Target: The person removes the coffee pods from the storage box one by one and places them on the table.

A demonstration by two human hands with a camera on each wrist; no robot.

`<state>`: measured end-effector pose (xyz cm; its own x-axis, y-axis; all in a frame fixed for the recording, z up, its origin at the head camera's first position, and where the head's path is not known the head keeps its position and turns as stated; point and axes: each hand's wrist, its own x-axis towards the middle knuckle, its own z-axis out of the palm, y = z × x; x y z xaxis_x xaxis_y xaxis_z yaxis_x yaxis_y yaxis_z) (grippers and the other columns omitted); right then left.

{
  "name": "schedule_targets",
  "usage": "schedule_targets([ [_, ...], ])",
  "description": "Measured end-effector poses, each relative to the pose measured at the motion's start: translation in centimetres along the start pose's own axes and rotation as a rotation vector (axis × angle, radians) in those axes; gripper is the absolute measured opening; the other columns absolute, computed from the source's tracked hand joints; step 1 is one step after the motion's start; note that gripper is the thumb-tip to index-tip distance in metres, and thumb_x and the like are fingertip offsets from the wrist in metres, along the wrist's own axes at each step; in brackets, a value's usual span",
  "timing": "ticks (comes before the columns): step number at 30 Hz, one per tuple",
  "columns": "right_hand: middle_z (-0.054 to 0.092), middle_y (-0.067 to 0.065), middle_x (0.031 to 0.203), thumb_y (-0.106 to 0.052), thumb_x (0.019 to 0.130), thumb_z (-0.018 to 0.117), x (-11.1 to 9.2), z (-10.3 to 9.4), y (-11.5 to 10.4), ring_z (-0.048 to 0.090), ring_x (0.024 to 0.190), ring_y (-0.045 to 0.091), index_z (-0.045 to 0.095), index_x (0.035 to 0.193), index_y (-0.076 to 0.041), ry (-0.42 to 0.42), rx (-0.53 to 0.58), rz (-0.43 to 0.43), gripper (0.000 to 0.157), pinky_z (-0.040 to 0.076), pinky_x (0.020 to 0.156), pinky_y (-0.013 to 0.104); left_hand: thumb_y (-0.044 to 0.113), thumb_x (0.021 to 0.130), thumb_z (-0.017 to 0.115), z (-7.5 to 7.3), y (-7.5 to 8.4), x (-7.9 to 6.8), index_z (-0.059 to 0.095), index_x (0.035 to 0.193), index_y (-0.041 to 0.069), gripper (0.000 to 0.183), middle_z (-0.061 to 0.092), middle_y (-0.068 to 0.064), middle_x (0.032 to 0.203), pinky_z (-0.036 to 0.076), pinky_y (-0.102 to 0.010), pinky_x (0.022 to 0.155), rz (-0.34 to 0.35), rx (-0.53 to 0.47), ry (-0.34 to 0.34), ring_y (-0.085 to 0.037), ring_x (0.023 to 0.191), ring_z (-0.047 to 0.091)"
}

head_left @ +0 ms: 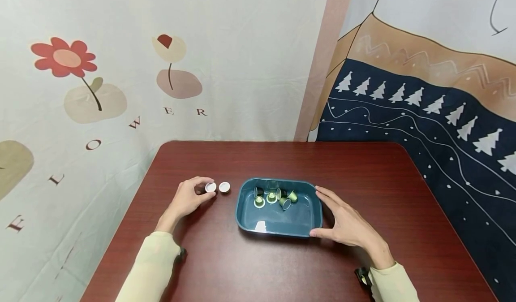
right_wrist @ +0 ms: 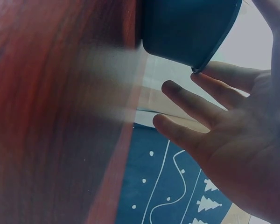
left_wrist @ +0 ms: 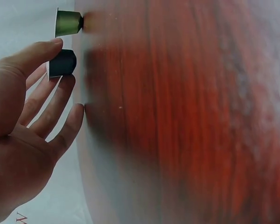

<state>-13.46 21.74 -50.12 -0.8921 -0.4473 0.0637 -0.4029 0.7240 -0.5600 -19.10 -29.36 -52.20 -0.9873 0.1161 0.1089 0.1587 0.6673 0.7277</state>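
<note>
My left hand (head_left: 186, 199) pinches a dark coffee capsule (left_wrist: 62, 63) between thumb and fingertips, its white lid (head_left: 210, 187) facing up. Just to its right a green coffee capsule (left_wrist: 69, 23) stands on its narrow end, lid up too. My right hand (head_left: 346, 221) is spread at the right end of a blue-green rectangular dish (head_left: 278, 223), thumb at the near corner and fingertips at the far one. In the right wrist view, fingertips touch the rim of the dish and the other fingers stand free. Several green and dark capsules (head_left: 272, 197) lie loosely in the dish.
The dish stands mid-table on a reddish-brown wooden table (head_left: 278, 266) with rounded far corners. A pale printed curtain (head_left: 242, 60) hangs behind and to the left. At the right hangs a dark blue cloth (head_left: 403, 127) with white trees.
</note>
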Motion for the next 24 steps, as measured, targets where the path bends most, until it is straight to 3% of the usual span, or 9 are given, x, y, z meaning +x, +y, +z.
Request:
schedule_targets([
  [20,0.041,0.003,0.182,-0.061,0.085,0.096,-0.11,-0.13,-0.14,0.057,0.156,0.034,0.044,0.174,-0.013,0.006,-0.005,-0.004,0.114,0.058,0.116,0.064,0.008,0.096,0.09,0.28,-0.1,0.07,0.08,0.134,0.005,0.04,0.082,-0.018,0.128,0.061,-0.019,0.084,-0.007,0.025,-0.017,-0.03,0.105,0.084],
  [24,0.041,0.004,0.182,-0.062,0.085,0.096,-0.07,-0.06,-0.09,0.057,0.156,0.036,0.044,0.173,-0.012,0.007,-0.003,-0.006,0.113,0.057,0.116,0.064,0.01,0.095,0.091,0.23,-0.22,0.08,0.079,0.136,0.006,0.042,0.082,-0.018,0.13,0.064,-0.024,0.087,-0.006,0.03,-0.017,-0.03,0.106,0.084],
])
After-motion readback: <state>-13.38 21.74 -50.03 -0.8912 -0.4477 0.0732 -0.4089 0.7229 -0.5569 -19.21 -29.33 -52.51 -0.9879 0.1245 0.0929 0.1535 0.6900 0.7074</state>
